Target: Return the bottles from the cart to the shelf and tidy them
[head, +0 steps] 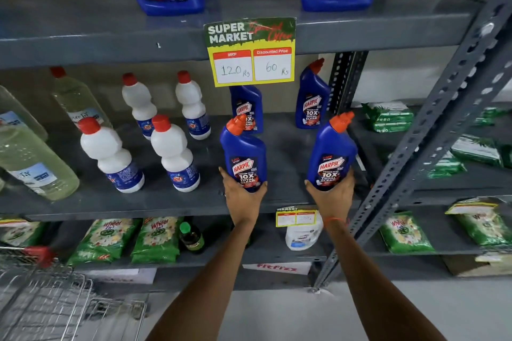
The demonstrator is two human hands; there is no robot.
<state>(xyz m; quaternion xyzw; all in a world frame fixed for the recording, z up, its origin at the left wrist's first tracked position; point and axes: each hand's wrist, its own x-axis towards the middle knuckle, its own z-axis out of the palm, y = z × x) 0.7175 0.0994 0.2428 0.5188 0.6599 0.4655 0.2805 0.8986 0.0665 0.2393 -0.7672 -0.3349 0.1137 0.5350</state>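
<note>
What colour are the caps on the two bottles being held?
Orange, on blue bottles: left-hand bottle cap, right-hand bottle cap. The head view shows it.

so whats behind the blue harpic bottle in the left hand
Another blue Harpic bottle stands behind the blue orange-capped Harpic bottle that the left hand grips. The yellow price sign covers its cap, and the front bottle hides its base.

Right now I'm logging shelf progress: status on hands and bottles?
Left hand grips one blue Harpic bottle, right hand another. Both at middle shelf front edge. Two Harpic bottles stand behind; nothing blocking.
</note>
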